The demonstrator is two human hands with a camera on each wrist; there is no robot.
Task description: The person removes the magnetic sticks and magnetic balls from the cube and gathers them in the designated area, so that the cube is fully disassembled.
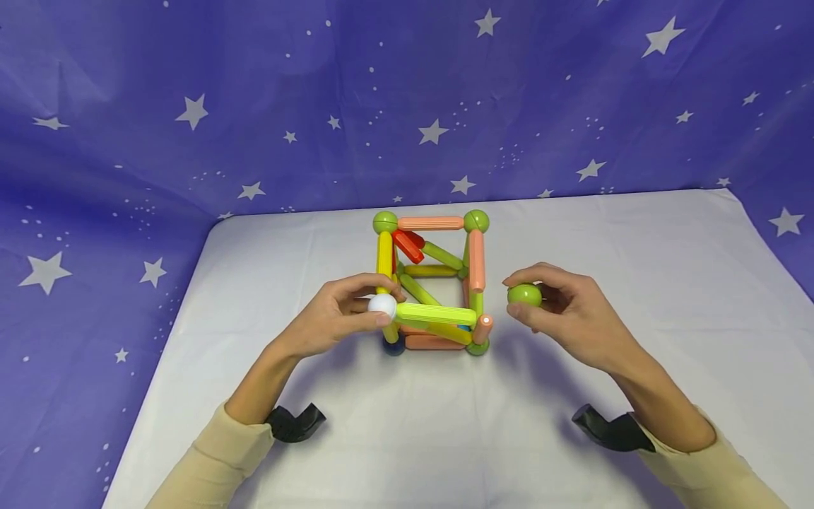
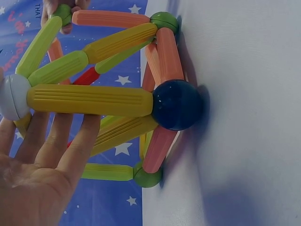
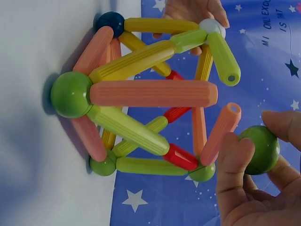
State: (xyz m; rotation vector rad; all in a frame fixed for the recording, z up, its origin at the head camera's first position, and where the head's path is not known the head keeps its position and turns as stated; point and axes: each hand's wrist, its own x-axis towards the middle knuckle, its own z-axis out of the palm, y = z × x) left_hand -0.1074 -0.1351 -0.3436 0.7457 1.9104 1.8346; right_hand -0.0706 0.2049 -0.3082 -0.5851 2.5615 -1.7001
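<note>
A cube-like frame of coloured rods point(image 1: 431, 223) and balls stands on the white table. My left hand point(image 1: 333, 314) holds the white ball point(image 1: 382, 307) at its near left top corner, thumb on the ball and fingers around behind. From that ball a light green rod point(image 1: 435, 314) reaches right to a free end. A pink upright rod point(image 3: 153, 93) and a pink top rod point(image 3: 221, 134) also end freely near there. Just right of the frame, my right hand point(image 1: 566, 311) pinches a loose green ball point(image 1: 524, 295) between thumb and fingers, apart from the rods.
A dark blue ball point(image 2: 178, 104) forms the frame's near left bottom corner. Shorter red rods point(image 3: 182, 157) join green ones in diagonals across its sides. Behind the white tablecloth point(image 1: 636, 254) hangs a purple-blue star-printed cloth point(image 1: 540, 92). Black mounts point(image 1: 295, 424) sit at both wrists.
</note>
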